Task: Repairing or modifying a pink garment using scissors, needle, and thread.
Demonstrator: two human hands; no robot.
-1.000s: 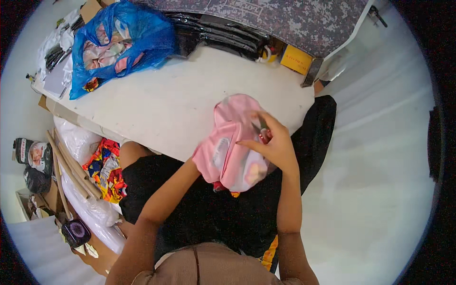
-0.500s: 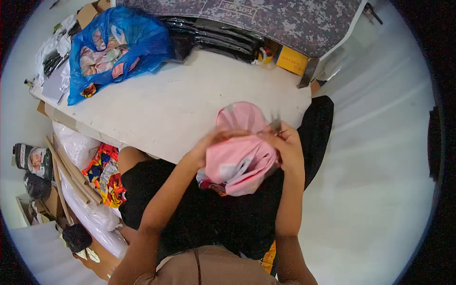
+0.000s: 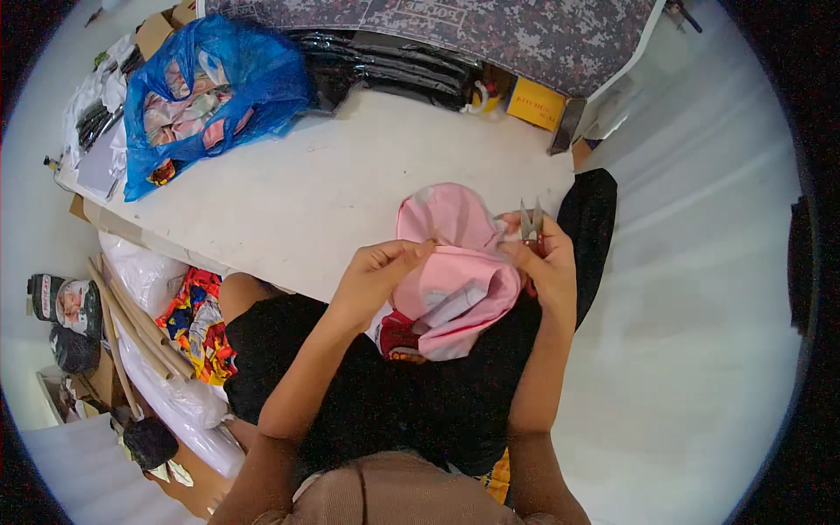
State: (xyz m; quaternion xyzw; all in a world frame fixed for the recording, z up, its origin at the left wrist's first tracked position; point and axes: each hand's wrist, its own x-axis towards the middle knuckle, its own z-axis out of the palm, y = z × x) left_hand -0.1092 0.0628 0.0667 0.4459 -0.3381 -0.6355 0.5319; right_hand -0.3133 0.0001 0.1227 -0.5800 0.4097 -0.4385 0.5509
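Note:
A pink cloth piece (image 3: 464, 271) with pale grey-white patches, sewn into a rounded shape, hangs between my hands above my lap and the table's near edge. My left hand (image 3: 376, 273) pinches its middle seam between thumb and forefinger. In my right hand (image 3: 547, 262) is a pair of small scissors (image 3: 531, 229) with red handles. Their blades point away from me, parted in a V. Fingers of that hand also touch the cloth's right side. Dark red patterned fabric (image 3: 398, 337) shows at the lower left of the pink cloth.
A white table (image 3: 306, 192) lies ahead. On it, a blue plastic bag (image 3: 271, 96) of similar pink cloth stands at far left. Black plastic-wrapped packs (image 3: 411, 70) and a yellow box (image 3: 535, 103) line the back. Cardboard tubes (image 3: 131, 319) and colourful fabric (image 3: 203, 328) are at left.
My right hand has moved a little right, and the scissor blades, blurred before, now show clearly. My left hand has gone from lying across the cloth to pinching its seam.

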